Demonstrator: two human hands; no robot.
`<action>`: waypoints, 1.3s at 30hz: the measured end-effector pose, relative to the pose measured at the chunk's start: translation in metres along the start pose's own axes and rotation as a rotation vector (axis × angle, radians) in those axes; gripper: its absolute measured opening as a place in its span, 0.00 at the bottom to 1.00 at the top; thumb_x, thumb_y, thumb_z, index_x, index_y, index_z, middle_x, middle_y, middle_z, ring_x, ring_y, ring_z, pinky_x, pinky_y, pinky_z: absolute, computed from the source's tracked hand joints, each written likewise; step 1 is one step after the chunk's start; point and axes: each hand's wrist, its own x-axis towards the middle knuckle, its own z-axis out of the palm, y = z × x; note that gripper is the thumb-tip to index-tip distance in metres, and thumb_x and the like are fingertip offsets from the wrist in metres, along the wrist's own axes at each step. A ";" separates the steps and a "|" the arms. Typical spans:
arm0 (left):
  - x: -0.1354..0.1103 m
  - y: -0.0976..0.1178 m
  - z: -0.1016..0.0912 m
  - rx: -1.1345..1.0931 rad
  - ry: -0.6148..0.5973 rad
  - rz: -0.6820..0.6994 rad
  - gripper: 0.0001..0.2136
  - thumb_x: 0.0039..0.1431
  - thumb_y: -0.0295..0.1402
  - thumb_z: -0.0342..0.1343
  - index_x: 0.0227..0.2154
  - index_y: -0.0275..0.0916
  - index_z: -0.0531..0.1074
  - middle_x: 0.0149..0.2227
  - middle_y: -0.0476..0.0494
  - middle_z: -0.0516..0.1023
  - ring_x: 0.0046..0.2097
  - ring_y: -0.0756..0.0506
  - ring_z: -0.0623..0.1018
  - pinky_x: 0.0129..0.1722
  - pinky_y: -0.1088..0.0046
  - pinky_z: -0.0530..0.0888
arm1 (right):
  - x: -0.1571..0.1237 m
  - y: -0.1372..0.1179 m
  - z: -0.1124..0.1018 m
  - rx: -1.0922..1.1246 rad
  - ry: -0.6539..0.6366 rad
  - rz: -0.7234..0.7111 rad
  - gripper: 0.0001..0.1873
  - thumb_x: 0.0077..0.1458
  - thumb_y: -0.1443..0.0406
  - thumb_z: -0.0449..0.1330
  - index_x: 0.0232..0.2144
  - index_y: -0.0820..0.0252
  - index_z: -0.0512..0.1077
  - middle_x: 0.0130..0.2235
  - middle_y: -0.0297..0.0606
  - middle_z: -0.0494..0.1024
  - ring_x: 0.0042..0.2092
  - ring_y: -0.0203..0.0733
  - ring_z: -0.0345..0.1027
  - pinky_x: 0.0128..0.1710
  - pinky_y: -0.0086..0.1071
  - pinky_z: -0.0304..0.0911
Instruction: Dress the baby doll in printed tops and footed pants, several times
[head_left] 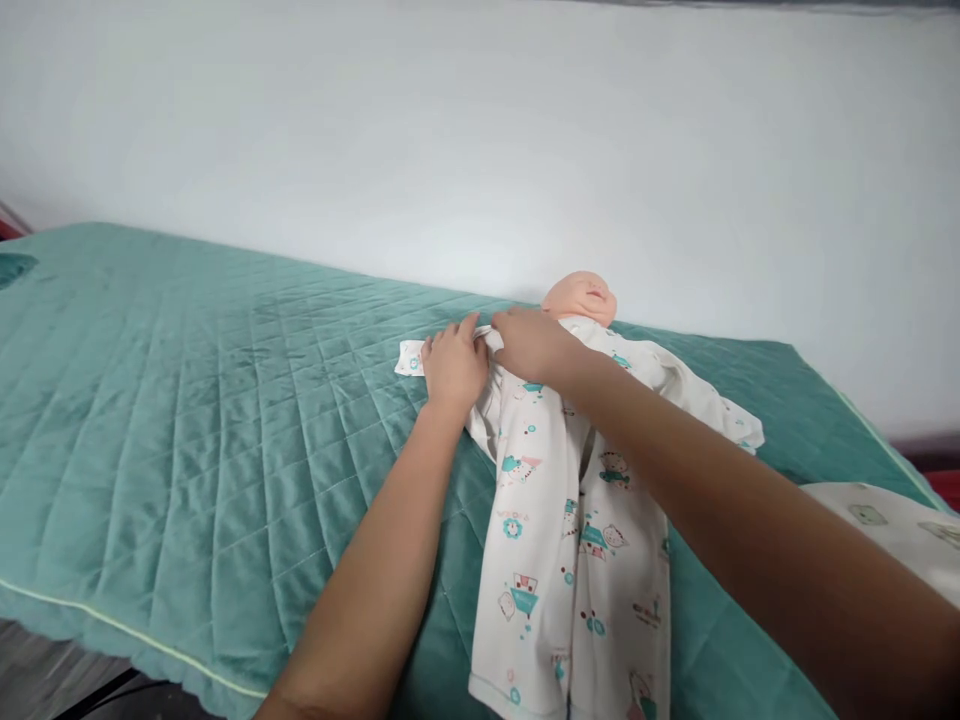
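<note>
A baby doll (581, 298) lies on its back, its head toward the wall. White baby clothes (529, 510) printed with teal and pink figures cover its body and hang toward me. My left hand (456, 368) is closed around the sleeve (410, 358) on the left, whose cuff sticks out past my fingers. Close beside it, my right hand (531, 342) pinches the same sleeve near the doll's shoulder. The other sleeve (739, 425) stretches out to the right, beyond my right forearm. Whether the doll's arm is inside the left sleeve is hidden.
A teal quilted cover (225, 420) with pale yellow piping lies under everything. Behind it rises a white wall (420, 130). At the right edge is a white patterned cloth (885, 520), partly behind my forearm. Grey floor (52, 665) shows at the lower left.
</note>
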 end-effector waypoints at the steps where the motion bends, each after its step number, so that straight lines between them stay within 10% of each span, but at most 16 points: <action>1: 0.000 0.000 0.000 0.006 -0.004 0.000 0.21 0.68 0.32 0.45 0.62 0.45 0.69 0.58 0.39 0.78 0.60 0.37 0.74 0.64 0.55 0.64 | 0.009 -0.002 0.002 -0.036 -0.032 -0.006 0.17 0.60 0.66 0.56 0.51 0.64 0.71 0.51 0.54 0.77 0.50 0.58 0.74 0.46 0.43 0.68; 20: 0.000 0.003 0.009 -0.022 0.057 -0.063 0.16 0.67 0.32 0.47 0.51 0.44 0.75 0.53 0.40 0.81 0.58 0.37 0.75 0.65 0.53 0.60 | 0.035 0.013 0.006 -0.056 -0.278 -0.119 0.18 0.54 0.64 0.62 0.48 0.56 0.78 0.42 0.42 0.83 0.39 0.50 0.76 0.36 0.37 0.65; 27: -0.002 0.002 0.001 -0.055 0.060 -0.044 0.18 0.68 0.30 0.46 0.56 0.47 0.74 0.53 0.42 0.80 0.56 0.38 0.77 0.60 0.58 0.66 | 0.033 0.037 0.003 0.077 -0.247 -0.180 0.33 0.61 0.56 0.59 0.67 0.43 0.63 0.58 0.39 0.78 0.50 0.52 0.75 0.42 0.38 0.65; 39: -0.007 -0.012 0.007 -0.121 0.102 -0.063 0.20 0.68 0.30 0.45 0.56 0.50 0.76 0.53 0.41 0.79 0.53 0.39 0.79 0.51 0.63 0.73 | -0.007 0.071 -0.034 0.054 -0.124 -0.087 0.25 0.61 0.56 0.59 0.60 0.43 0.72 0.55 0.40 0.78 0.53 0.56 0.72 0.49 0.43 0.64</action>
